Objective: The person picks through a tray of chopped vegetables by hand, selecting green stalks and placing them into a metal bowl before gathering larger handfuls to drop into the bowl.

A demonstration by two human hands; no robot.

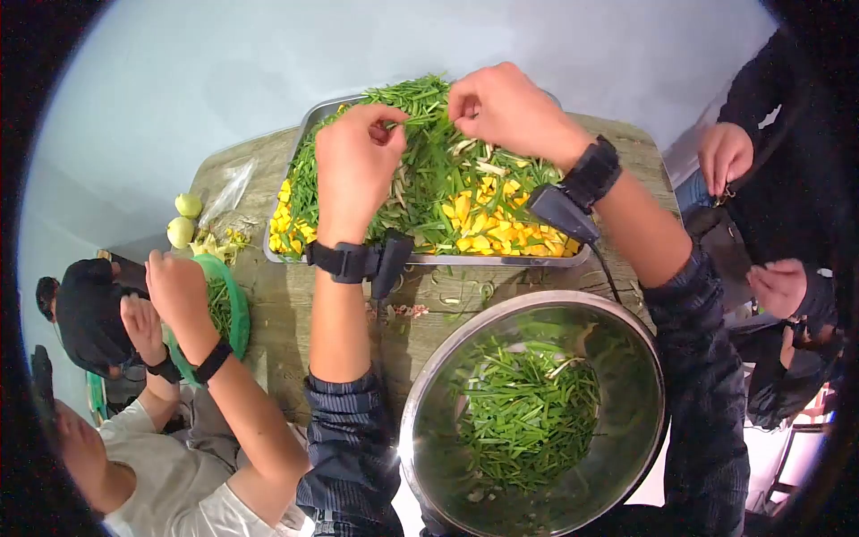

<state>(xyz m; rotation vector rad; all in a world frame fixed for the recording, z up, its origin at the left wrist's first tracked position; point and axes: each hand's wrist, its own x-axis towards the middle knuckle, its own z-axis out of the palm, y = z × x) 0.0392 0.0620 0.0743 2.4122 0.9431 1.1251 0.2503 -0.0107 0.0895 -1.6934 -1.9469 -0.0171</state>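
Note:
My left hand [358, 166] is raised over a metal tray [429, 259], with its thumb and fingers pinched together around some green cut chives [404, 123]. Close by, my right hand [510, 107] is also pinched, and whatever sits between its fingertips is hard to make out. Green strips under both hands look blurred. The tray is heaped with chopped green stems [309, 174], some paler pieces, and yellow cut pieces [483, 219] along its near side. Nearer to me, a large steel bowl [416, 421] holds a pile of cut green stems [532, 412].
A wooden table [277, 313] carries scattered scraps, two pale round vegetables [183, 219] and a plastic bag [228, 195]. At left, a person [224, 403] has raised hands beside a green basket [240, 313]. Another person in dark clothes [787, 152] stands at right.

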